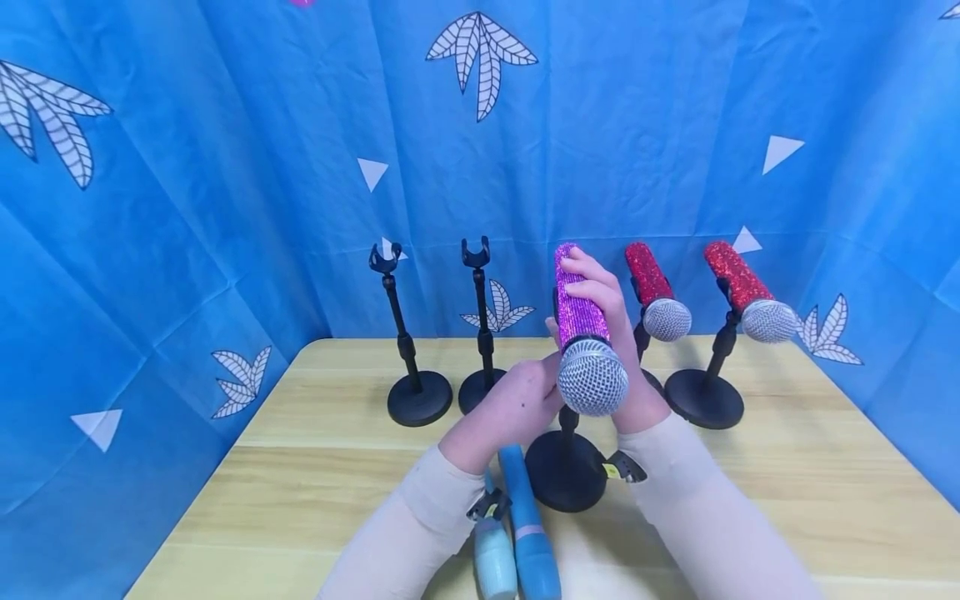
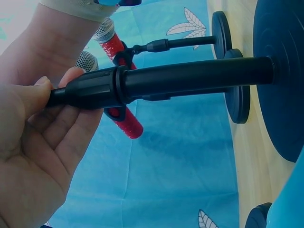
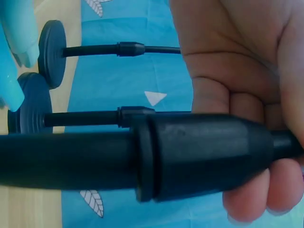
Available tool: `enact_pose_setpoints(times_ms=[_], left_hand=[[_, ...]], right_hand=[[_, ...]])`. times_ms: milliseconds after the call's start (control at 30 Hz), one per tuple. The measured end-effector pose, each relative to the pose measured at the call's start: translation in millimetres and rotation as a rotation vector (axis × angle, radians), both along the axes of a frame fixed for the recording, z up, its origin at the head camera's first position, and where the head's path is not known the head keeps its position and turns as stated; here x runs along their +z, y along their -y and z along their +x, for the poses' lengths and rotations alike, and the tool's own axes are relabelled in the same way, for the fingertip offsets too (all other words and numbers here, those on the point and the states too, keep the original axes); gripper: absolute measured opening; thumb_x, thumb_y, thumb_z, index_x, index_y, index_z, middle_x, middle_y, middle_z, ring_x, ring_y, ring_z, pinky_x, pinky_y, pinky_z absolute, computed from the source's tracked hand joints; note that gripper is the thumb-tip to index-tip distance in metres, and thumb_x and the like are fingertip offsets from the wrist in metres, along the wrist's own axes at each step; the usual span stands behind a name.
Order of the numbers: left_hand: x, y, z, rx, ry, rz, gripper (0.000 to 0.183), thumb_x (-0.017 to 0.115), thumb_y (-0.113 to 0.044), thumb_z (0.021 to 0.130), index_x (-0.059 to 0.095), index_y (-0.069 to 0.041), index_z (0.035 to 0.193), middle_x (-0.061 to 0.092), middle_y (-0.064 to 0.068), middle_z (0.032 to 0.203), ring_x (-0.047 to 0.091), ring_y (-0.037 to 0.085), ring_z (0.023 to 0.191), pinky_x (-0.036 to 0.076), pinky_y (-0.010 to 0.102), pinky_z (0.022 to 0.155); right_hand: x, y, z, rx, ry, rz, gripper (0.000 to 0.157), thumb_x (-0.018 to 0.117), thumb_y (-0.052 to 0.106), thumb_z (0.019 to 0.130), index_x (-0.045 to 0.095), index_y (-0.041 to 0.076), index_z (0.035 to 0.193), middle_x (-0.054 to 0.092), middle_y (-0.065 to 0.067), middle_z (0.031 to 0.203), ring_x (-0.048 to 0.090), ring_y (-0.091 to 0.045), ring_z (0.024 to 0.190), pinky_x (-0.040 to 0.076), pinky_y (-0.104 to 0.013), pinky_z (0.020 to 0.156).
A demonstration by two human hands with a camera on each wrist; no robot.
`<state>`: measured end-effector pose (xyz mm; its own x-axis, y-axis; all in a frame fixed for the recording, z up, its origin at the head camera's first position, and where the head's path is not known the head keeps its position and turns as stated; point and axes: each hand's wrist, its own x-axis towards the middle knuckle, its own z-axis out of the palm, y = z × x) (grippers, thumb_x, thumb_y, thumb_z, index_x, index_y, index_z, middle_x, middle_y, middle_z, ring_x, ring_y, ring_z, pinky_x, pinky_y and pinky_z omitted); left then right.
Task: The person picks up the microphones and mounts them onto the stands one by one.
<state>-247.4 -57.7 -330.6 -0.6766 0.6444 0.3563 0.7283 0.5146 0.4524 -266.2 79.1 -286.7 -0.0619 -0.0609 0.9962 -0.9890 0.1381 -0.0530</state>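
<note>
A purple glittery microphone [image 1: 579, 312] with a silver mesh head sits at the top of a black microphone stand [image 1: 566, 473], mesh end tilted down towards me. My right hand [image 1: 628, 367] has its fingers curled over the purple handle from the right. Below the microphone, my left hand [image 1: 525, 398] pinches the thin upper pole; the left wrist view shows thumb and fingers of this hand [image 2: 45, 142] around it, just above the black collar [image 2: 95, 89]. In the right wrist view the right hand [image 3: 232, 61] is behind and beside the pole's top. The clip is mostly hidden.
Two stands on the right carry red glittery microphones [image 1: 651, 271] [image 1: 738, 275]. Two stands on the left have bare clips [image 1: 385, 260] [image 1: 476, 254]. A light-blue microphone [image 1: 495, 560] and a darker blue one [image 1: 534, 558] lie at the front, partly under the left forearm.
</note>
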Motion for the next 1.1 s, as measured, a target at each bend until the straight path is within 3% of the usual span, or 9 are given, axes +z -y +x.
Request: enact_pose_setpoints(times_ms=[100, 200, 367, 533, 600, 800, 900, 1000, 1100], left_hand=[[1.8, -1, -0.5, 0.004, 0.011, 0.013, 0.013, 0.048, -0.023, 0.099, 0.053, -0.018, 0.11, 0.058, -0.011, 0.078, 0.055, 0.001, 0.072, 0.045, 0.016, 0.062], [0.8, -2, -0.5, -0.003, 0.041, 0.025, 0.011, 0.048, -0.025, 0.099, 0.053, -0.02, 0.108, 0.06, -0.013, 0.083, 0.056, 0.0, 0.075, 0.045, 0.018, 0.063], [-3.0, -5, 0.5, -0.008, 0.067, 0.029, 0.008, 0.047, -0.027, 0.099, 0.052, -0.021, 0.103, 0.06, -0.011, 0.081, 0.055, 0.001, 0.073, 0.045, 0.019, 0.064], [-2.2, -4, 0.8, 0.011, 0.041, 0.014, 0.008, 0.046, -0.028, 0.1, 0.051, -0.023, 0.102, 0.059, -0.012, 0.084, 0.055, 0.001, 0.077, 0.046, 0.019, 0.068], [-1.8, -4, 0.5, 0.022, 0.035, 0.007, 0.008, 0.045, -0.028, 0.1, 0.051, -0.023, 0.102, 0.06, -0.013, 0.086, 0.056, -0.001, 0.08, 0.047, 0.019, 0.07], [-2.9, -2, 0.2, 0.024, 0.021, -0.013, 0.012, 0.043, -0.026, 0.101, 0.052, -0.02, 0.106, 0.062, -0.01, 0.088, 0.058, 0.0, 0.082, 0.047, 0.018, 0.072], [-3.9, -2, 0.5, 0.014, 0.004, -0.028, 0.013, 0.041, -0.025, 0.101, 0.05, -0.018, 0.109, 0.058, -0.008, 0.078, 0.056, 0.002, 0.074, 0.045, 0.017, 0.066], [-4.9, -3, 1.5, 0.006, 0.016, -0.038, 0.017, 0.039, -0.025, 0.102, 0.046, -0.016, 0.115, 0.05, -0.005, 0.067, 0.053, 0.003, 0.064, 0.044, 0.017, 0.058], [-5.1, -3, 3.0, 0.009, 0.048, -0.036, 0.024, 0.038, -0.027, 0.102, 0.042, -0.015, 0.122, 0.052, -0.005, 0.069, 0.054, 0.003, 0.066, 0.045, 0.016, 0.059]], right_hand=[[9.0, 2, 8.5, -0.008, -0.019, 0.003, 0.04, 0.062, 0.025, 0.09, 0.039, -0.005, 0.104, 0.049, -0.022, 0.122, 0.038, -0.051, 0.119, 0.031, -0.056, 0.101], [7.6, -1, 11.3, -0.027, 0.005, 0.04, 0.043, 0.061, 0.026, 0.091, 0.037, -0.005, 0.107, 0.046, -0.026, 0.124, 0.035, -0.052, 0.121, 0.029, -0.055, 0.102], [-13.2, -21, 2.1, -0.003, 0.148, 0.155, 0.054, 0.063, 0.028, 0.089, 0.034, -0.003, 0.121, 0.033, -0.03, 0.137, 0.023, -0.045, 0.133, 0.026, -0.052, 0.106], [-22.2, -39, 5.2, -0.019, 0.258, 0.275, 0.067, 0.061, 0.034, 0.089, 0.026, 0.002, 0.136, 0.02, -0.019, 0.15, 0.016, -0.037, 0.138, 0.022, -0.05, 0.108], [-24.6, -45, 9.4, -0.05, 0.298, 0.315, 0.072, 0.061, 0.035, 0.088, 0.023, 0.003, 0.139, 0.017, -0.016, 0.152, 0.016, -0.036, 0.139, 0.024, -0.05, 0.107], [-42.6, -60, 21.2, -0.173, 0.51, 0.371, 0.085, 0.07, 0.019, 0.082, 0.017, 0.016, 0.148, 0.021, -0.002, 0.152, 0.031, -0.025, 0.135, 0.031, -0.052, 0.103], [-54.7, -69, 21.2, -0.195, 0.612, 0.445, 0.077, 0.064, 0.018, 0.087, 0.017, 0.022, 0.149, 0.03, 0.002, 0.148, 0.037, -0.021, 0.131, 0.032, -0.05, 0.102], [-69.1, -77, 19.9, -0.182, 0.715, 0.582, 0.057, 0.058, 0.028, 0.093, 0.03, 0.025, 0.143, 0.043, 0.005, 0.137, 0.044, -0.015, 0.125, 0.037, -0.046, 0.1], [-84.1, -83, 19.5, -0.181, 0.829, 0.748, 0.054, 0.06, 0.041, 0.09, 0.038, 0.027, 0.138, 0.047, 0.01, 0.132, 0.045, -0.009, 0.122, 0.04, -0.04, 0.098]])
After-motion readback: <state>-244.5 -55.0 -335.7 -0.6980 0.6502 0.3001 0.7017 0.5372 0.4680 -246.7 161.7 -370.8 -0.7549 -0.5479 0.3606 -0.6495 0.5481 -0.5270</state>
